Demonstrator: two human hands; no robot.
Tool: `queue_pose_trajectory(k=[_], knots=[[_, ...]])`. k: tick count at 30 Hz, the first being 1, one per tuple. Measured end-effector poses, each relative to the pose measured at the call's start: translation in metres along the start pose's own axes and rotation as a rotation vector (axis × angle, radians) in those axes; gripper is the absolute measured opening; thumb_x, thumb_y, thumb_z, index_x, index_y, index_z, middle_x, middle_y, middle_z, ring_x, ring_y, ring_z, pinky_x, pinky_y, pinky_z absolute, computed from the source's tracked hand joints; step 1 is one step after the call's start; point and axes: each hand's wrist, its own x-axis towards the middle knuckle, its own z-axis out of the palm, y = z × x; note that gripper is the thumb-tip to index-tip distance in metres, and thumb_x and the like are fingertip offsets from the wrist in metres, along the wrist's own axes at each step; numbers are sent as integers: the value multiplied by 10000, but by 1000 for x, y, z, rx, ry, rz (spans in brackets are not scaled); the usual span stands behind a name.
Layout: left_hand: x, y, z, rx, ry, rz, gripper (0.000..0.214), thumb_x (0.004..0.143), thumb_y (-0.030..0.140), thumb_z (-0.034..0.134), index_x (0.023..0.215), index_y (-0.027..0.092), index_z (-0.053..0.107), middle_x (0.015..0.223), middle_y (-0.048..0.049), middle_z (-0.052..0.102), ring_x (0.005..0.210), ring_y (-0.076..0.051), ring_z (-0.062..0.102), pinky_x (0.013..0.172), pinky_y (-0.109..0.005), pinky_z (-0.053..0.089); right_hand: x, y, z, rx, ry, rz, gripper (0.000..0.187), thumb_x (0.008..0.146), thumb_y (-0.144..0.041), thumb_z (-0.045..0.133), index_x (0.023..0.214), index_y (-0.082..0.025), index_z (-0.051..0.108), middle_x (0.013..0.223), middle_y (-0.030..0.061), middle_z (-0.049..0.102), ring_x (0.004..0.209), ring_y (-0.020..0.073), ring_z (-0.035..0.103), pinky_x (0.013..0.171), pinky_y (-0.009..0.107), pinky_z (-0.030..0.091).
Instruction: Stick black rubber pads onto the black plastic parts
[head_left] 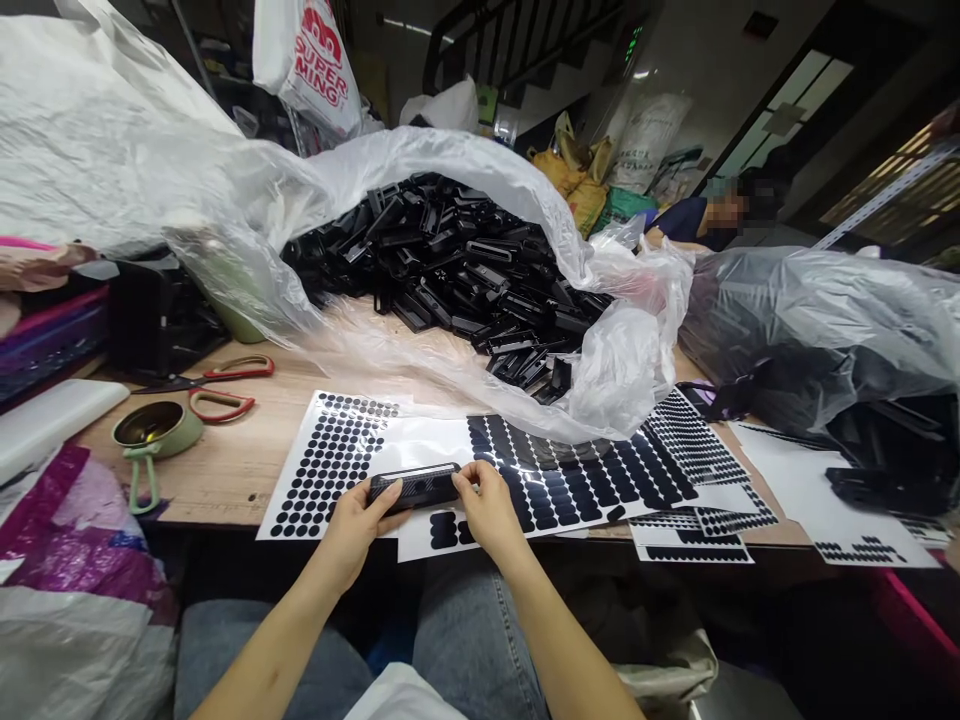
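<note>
A long black plastic part (416, 487) lies across both hands just above the near edge of the table. My left hand (358, 525) is closed round its left end, thumb on top. At the right end, my right hand (487, 505) pinches with thumb and forefinger; whether a small sticker is also between those fingertips is hidden. Beneath the hands are white sheets of black stickers: one with round dots (330, 455), another with larger oblong pieces (555, 490). Beyond them, a heap of similar black plastic parts (465, 265) spills from a large clear plastic bag (450, 150).
Red-handled scissors (221, 385) and a green cup (161, 430) are at the left. More sticker sheets (795, 480) and a bag of black parts (840, 340) lie on the right. Another person (705, 220) is at the back right. A purple-and-white bag (82, 570) stands near left.
</note>
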Motion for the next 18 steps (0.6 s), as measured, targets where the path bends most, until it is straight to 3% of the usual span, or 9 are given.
queue_pose_trajectory(k=[4, 7, 9, 11, 13, 16, 18], knots=[[1, -7, 1, -28, 50, 23, 317, 623, 362, 746, 830, 140, 656, 915, -68, 672, 915, -224, 626, 796, -370, 539, 1, 13, 12, 229, 103, 29, 228, 725, -384, 568, 801, -213, 437, 767, 1, 556, 666, 140, 549, 644, 272, 454], [-6, -9, 1, -67, 65, 53, 308, 595, 360, 761, 779, 138, 652, 844, -63, 664, 841, -217, 633, 742, -361, 546, 0, 21, 19, 327, 57, 48, 313, 675, -434, 614, 784, -221, 412, 701, -20, 515, 586, 135, 524, 553, 266, 454], [-19, 1, -5, -60, 61, 94, 292, 611, 380, 741, 759, 146, 648, 824, -66, 662, 824, -226, 633, 724, -361, 543, -1, 20, 23, 342, 17, 52, 322, 678, -474, 599, 781, -217, 436, 690, -10, 509, 607, 152, 535, 550, 278, 465], [-41, 24, -18, 56, 110, 229, 273, 656, 405, 694, 778, 165, 648, 827, -67, 661, 827, -239, 628, 729, -358, 532, -4, 16, 26, 365, 92, 59, 356, 684, -516, 580, 841, -213, 479, 785, 28, 547, 705, 180, 563, 587, 296, 487], [-74, 57, -41, 316, 328, 481, 252, 689, 412, 649, 816, 194, 646, 826, -58, 652, 830, -246, 618, 755, -351, 510, -7, 9, 28, 390, 131, 47, 399, 662, -547, 590, 861, -213, 505, 842, 49, 562, 757, 197, 567, 599, 302, 494], [-133, 105, -91, 832, 969, 840, 235, 685, 453, 597, 757, 230, 609, 782, -62, 600, 828, -272, 591, 805, -390, 463, -14, -1, 34, 377, 80, 60, 465, 613, -596, 609, 844, -205, 514, 806, 38, 566, 744, 202, 567, 585, 299, 489], [-165, 125, -133, 1127, 1292, 792, 258, 729, 487, 488, 709, 240, 561, 763, -76, 566, 800, -292, 581, 767, -422, 455, -19, -6, 38, 357, 38, 85, 498, 591, -623, 608, 834, -198, 513, 767, 23, 566, 725, 198, 566, 579, 291, 484]])
